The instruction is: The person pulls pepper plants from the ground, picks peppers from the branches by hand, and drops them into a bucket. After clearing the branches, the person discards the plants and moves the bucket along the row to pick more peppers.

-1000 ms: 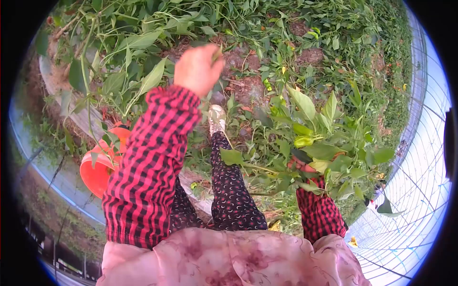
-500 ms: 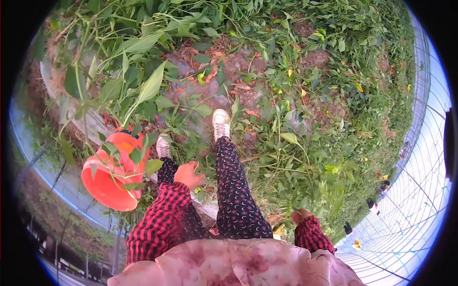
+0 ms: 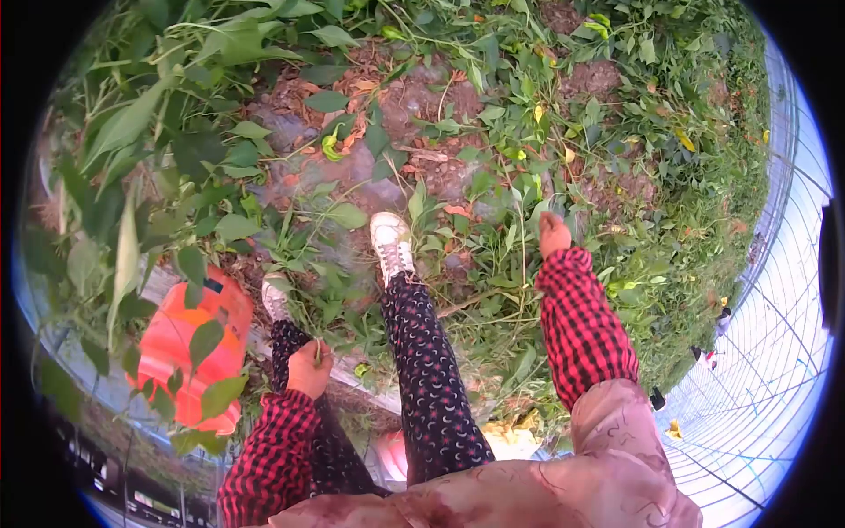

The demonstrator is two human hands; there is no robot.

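Note:
My left hand (image 3: 310,370) is low over the path in front of my left leg, its fingers closed; a small thin bit shows at the fingertips, too small to name. My right hand (image 3: 553,236) is stretched forward over the leafy green plants (image 3: 519,251), its fingers curled in among the leaves; what they hold, if anything, is hidden. A curved light-green pepper (image 3: 331,145) lies on the soil ahead of my shoes. To the left of my left hand stands an orange-red bucket (image 3: 231,304), tilted and partly covered by leaves.
Tall leafy stems (image 3: 123,132) rise close at the left. My white shoes (image 3: 391,242) stand among low plants and bare soil (image 3: 440,114). Something pale yellow (image 3: 510,437) lies by my right leg. Netting (image 3: 748,422) curves along the right side.
My right hand has moved forward, from low beside my body to above the plants. My left hand has drawn back and its fingers have closed. The view has shifted, with bucket and leaves now lower left.

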